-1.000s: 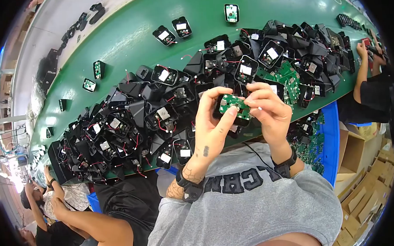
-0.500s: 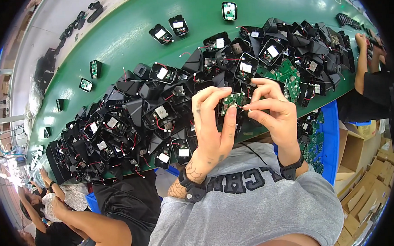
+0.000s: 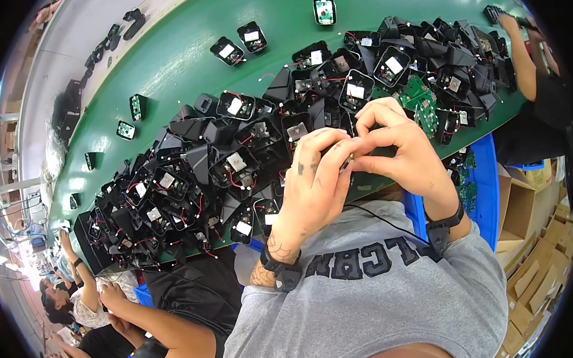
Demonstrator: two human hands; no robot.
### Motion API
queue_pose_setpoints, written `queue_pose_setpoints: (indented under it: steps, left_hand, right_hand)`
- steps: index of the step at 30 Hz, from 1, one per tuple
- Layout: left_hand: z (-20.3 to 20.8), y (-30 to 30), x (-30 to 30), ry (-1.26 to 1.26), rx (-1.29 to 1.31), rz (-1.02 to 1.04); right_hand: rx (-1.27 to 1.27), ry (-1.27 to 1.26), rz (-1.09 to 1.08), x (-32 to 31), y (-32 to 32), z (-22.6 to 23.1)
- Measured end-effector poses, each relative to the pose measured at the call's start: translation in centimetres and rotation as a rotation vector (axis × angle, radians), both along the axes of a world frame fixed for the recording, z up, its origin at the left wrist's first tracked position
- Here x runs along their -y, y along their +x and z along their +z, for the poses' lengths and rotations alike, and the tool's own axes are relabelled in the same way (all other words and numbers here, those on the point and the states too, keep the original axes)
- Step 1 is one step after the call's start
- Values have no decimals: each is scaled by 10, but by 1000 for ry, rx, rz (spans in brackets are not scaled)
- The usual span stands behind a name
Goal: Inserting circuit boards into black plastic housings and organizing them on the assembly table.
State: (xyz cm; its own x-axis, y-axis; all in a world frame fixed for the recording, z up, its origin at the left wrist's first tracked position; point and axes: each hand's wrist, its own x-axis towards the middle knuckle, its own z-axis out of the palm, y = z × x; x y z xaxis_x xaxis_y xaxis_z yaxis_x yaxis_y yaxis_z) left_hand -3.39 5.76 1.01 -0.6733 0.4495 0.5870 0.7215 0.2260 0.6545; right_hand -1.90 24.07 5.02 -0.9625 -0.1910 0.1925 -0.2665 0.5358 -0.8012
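Observation:
My left hand [image 3: 315,184] is closed around a small green circuit board [image 3: 346,164], and only a sliver of it shows between the fingers. Against its fingertips, my right hand [image 3: 408,149] is closed in a pinch; whatever sits between its thumb and forefinger is hidden. Both hands are raised in front of a heap of black plastic housings [image 3: 193,164], many with white-labelled parts and red-and-black wires with small white plugs. Just beyond my right hand, several green circuit boards [image 3: 419,104] lie on the heap.
The housings cover much of a green table [image 3: 186,68]. Several stand apart at the back, including one with a green board [image 3: 324,12]. A blue bin [image 3: 487,189] of boards is at my right, beside cardboard boxes [image 3: 518,207]. Co-workers sit at both sides, one arm [image 3: 521,60] reaching in at right.
My fingers have drawn together over the board, which showed its face before and is now mostly covered. The right-hand co-worker's arm has moved farther over the table.

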Motion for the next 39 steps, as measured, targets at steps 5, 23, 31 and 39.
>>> queue_pose_setpoints:
  steps: [5, 23, 31, 39]
  left_hand:
    - [6, 1, 4, 10, 109, -11]
    - [-14, 15, -11, 205, 186, 186]
    - [-10, 16, -13, 126, -7, 182]
    - [-6, 18, -15, 150, -10, 109]
  right_hand:
    - [134, -178, 79, -8, -4, -5]
    - [-151, -300, -173, 20, 14, -38]
    - [-99, -284, -163, 15, 17, -28]
    - [53, -630, -114, 15, 20, -30]
